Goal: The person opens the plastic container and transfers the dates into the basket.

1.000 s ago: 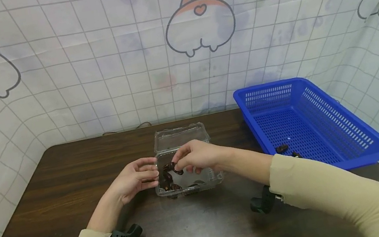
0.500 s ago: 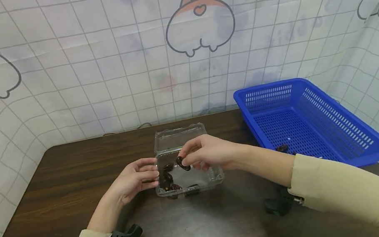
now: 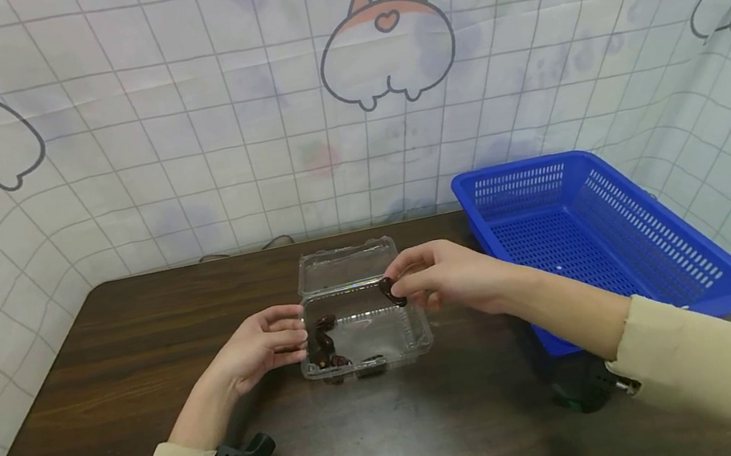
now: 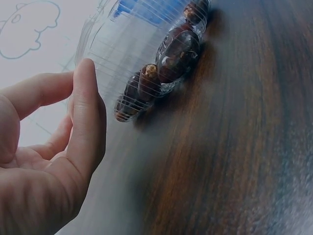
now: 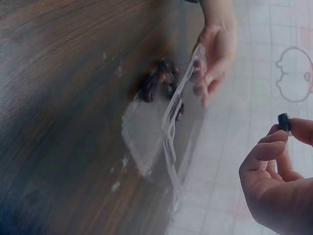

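Observation:
My right hand (image 3: 450, 274) pinches a dark brown date (image 3: 391, 291) between thumb and fingertips, above the right back part of a clear plastic clamshell box (image 3: 374, 338). The same date (image 5: 283, 123) shows small at the fingertips in the right wrist view. My left hand (image 3: 265, 347) rests its loosely bent fingers against the box's left side. Several wrinkled, glossy dates (image 4: 178, 53) lie along that side inside the box, seen through its ribbed wall in the left wrist view. Another date (image 3: 370, 366) sits by the front wall. The lid (image 3: 345, 266) is folded back.
On the right stands a blue perforated plastic basket (image 3: 543, 236), its near front corner partly hidden behind my right forearm. A dark wood-grain table (image 3: 376, 454) bears both containers. Behind it hangs a white checked cloth (image 3: 229, 121) with cartoon corgis.
My right hand has lifted the date from the left part of the box and carried it rightward. The left hand stays at the box's side. My right arm now covers the dates in the basket.

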### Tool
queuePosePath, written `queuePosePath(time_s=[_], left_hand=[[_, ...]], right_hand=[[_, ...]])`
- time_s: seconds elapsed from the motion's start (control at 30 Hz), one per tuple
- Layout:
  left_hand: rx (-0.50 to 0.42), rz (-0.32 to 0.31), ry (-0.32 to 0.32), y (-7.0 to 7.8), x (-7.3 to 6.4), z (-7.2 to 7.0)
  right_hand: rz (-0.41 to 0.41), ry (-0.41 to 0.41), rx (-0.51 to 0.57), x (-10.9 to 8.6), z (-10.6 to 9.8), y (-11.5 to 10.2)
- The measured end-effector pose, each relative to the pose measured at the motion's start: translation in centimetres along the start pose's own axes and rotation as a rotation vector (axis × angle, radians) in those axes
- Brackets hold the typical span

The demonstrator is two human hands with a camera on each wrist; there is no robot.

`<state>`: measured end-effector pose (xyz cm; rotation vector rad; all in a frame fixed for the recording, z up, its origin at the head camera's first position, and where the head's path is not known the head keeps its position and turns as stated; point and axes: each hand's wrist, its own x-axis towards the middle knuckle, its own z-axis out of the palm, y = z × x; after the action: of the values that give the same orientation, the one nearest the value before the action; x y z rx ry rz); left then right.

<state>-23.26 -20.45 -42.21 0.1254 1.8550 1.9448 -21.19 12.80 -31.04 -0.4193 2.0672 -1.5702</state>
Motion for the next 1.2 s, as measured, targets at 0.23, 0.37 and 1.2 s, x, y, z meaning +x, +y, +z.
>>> queuePosePath(time_s=[0.23,0.37,1.2], left_hand=[[0.002,0.005,-0.009,-0.1,0.2,-0.2],[0.002,0.004,-0.007,-0.1,0.2,-0.2],[0.010,0.008,-0.013,-0.1,0.1,-0.2]], right_hand=[[-0.009,0.025,0.023,-1.4,-1.8,0.1],[-0.009,0.044,0.020,-2.1,-2.7,0.2],[-0.031,0.152,0.037,-5.8,-7.4,1.2]])
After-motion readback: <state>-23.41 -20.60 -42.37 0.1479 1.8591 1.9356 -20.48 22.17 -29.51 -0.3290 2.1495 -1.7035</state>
